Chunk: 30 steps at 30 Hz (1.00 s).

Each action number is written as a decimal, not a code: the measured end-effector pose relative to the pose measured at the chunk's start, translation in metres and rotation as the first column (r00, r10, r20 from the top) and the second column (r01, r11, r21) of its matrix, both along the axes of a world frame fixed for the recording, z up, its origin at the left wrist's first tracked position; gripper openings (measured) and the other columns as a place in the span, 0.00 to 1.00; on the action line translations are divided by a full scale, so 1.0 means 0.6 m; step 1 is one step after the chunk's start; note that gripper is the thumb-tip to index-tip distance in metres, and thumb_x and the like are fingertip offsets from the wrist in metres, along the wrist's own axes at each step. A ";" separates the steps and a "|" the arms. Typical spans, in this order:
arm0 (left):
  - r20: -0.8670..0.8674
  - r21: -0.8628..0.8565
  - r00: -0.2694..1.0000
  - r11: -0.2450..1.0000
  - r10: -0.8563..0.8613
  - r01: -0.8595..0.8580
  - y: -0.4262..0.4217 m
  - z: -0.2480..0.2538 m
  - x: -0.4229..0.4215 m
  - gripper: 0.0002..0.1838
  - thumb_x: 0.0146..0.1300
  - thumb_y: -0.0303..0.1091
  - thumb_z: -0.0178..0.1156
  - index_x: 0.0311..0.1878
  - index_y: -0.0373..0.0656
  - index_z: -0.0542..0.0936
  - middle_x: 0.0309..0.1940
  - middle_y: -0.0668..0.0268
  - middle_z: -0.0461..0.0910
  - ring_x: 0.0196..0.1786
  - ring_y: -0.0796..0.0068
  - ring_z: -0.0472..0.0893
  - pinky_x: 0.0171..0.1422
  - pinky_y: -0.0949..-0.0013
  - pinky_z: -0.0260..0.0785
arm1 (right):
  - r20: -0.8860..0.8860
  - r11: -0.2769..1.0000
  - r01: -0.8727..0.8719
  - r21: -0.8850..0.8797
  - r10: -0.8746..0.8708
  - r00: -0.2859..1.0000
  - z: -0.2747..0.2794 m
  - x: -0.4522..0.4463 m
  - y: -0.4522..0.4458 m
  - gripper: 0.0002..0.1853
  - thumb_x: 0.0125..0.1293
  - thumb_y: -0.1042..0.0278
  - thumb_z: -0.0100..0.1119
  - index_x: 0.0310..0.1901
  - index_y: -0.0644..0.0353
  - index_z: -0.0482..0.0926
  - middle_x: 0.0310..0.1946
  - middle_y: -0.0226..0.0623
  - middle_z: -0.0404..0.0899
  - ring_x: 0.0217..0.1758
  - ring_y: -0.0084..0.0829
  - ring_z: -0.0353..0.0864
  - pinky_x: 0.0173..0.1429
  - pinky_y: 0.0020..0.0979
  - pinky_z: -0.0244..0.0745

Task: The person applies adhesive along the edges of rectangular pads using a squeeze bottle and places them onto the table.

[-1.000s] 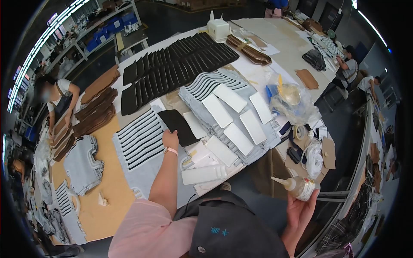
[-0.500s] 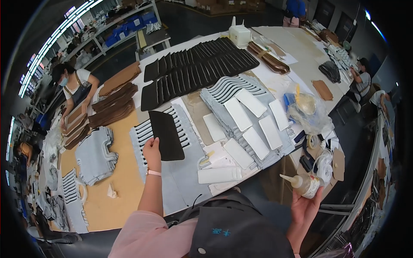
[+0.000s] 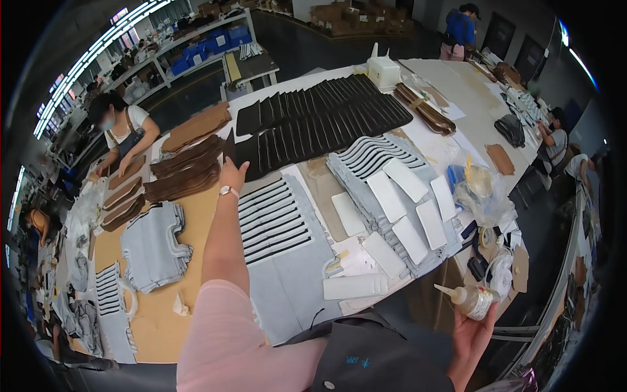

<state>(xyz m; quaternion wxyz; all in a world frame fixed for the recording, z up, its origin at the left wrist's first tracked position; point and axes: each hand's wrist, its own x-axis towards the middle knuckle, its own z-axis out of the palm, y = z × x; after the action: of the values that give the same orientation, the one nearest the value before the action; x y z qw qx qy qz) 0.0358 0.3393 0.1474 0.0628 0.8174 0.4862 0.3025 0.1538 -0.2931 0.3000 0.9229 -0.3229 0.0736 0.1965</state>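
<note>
My left hand reaches far forward over the table to the left end of the front row of black panels. Its fingers hold a thin black panel, seen almost edge-on and partly hidden behind the hand. Below that wrist lies a grey sheet with several black strips across its upper part. At the lower right, my right hand is closed around a clear squeeze bottle. The bottle lies tilted, with its pale pointed nozzle facing left.
White rectangular plates rest on a grey stack right of centre. Brown pieces and folded grey pieces lie on the left. A plastic bag sits at the right. A co-worker handles brown pieces at the far left.
My left hand has carried the black panel forward from above the striped grey sheet to the black row, turning it edge-on. The right hand still holds the bottle. The camera view has shifted slightly.
</note>
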 end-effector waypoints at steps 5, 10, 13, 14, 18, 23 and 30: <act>0.015 -0.179 0.978 0.962 -0.207 0.206 -0.161 -0.108 0.065 0.24 0.53 0.40 0.60 0.50 0.35 0.72 0.41 0.46 0.75 0.47 0.47 0.73 0.52 0.55 0.66 | -0.002 0.998 0.059 -0.037 -0.059 0.998 0.008 -0.009 0.025 0.24 0.65 0.54 0.47 0.57 0.60 0.61 0.55 0.45 0.67 0.58 0.42 0.69 0.54 0.49 0.72; 0.240 -0.636 0.913 0.657 -0.330 0.405 -0.503 -0.164 -0.003 0.13 0.51 0.32 0.61 0.39 0.40 0.73 0.33 0.58 0.76 0.37 0.60 0.76 0.41 0.63 0.69 | -0.009 0.997 -0.082 0.011 0.082 0.997 -0.006 0.010 0.003 0.24 0.66 0.54 0.47 0.59 0.57 0.61 0.57 0.42 0.66 0.61 0.43 0.65 0.58 0.52 0.66; 0.190 -0.728 0.948 0.612 -0.254 0.310 -0.593 -0.158 -0.054 0.11 0.49 0.30 0.61 0.35 0.40 0.72 0.31 0.61 0.75 0.35 0.63 0.75 0.38 0.65 0.68 | -0.015 0.998 -0.063 -0.014 0.063 0.998 -0.005 0.014 0.001 0.24 0.65 0.52 0.46 0.58 0.57 0.61 0.57 0.45 0.65 0.60 0.44 0.66 0.56 0.52 0.69; 0.167 -0.721 0.943 0.617 -0.288 0.316 -0.608 -0.155 -0.068 0.10 0.49 0.29 0.61 0.34 0.40 0.72 0.31 0.61 0.75 0.35 0.63 0.75 0.39 0.64 0.68 | -0.031 0.997 -0.078 -0.010 0.078 0.996 -0.004 0.015 -0.001 0.24 0.65 0.53 0.47 0.58 0.57 0.62 0.56 0.44 0.66 0.59 0.43 0.67 0.56 0.52 0.69; 0.078 -0.536 0.814 0.665 -0.575 0.521 -0.638 -0.161 -0.087 0.18 0.45 0.30 0.64 0.41 0.40 0.73 0.38 0.57 0.75 0.43 0.60 0.74 0.48 0.62 0.65 | -0.014 0.990 -0.140 0.030 0.140 0.990 -0.010 0.026 -0.001 0.23 0.65 0.54 0.49 0.56 0.57 0.63 0.55 0.43 0.68 0.59 0.41 0.68 0.56 0.51 0.69; -0.201 -0.381 0.665 0.683 -0.719 0.623 -0.651 -0.161 -0.006 0.34 0.40 0.39 0.68 0.53 0.39 0.70 0.53 0.55 0.69 0.57 0.58 0.67 0.59 0.57 0.59 | -0.074 0.977 -0.189 0.103 0.197 0.978 -0.023 0.039 -0.018 0.23 0.65 0.54 0.49 0.57 0.58 0.64 0.56 0.42 0.68 0.62 0.42 0.64 0.61 0.50 0.63; -0.378 -0.449 0.589 0.698 -0.714 0.558 -0.645 -0.168 0.009 0.34 0.40 0.34 0.68 0.54 0.39 0.69 0.45 0.56 0.70 0.51 0.60 0.70 0.51 0.62 0.63 | 0.008 0.943 -0.315 0.107 0.316 0.949 -0.034 0.065 -0.008 0.23 0.66 0.55 0.46 0.57 0.59 0.64 0.55 0.42 0.69 0.59 0.40 0.69 0.57 0.43 0.71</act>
<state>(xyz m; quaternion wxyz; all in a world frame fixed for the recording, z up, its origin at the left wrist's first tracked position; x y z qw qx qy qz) 0.0413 -0.0475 0.0466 0.1485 0.9687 0.1928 -0.0496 0.1929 -0.2978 0.2799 0.8951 -0.2796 0.0145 0.3470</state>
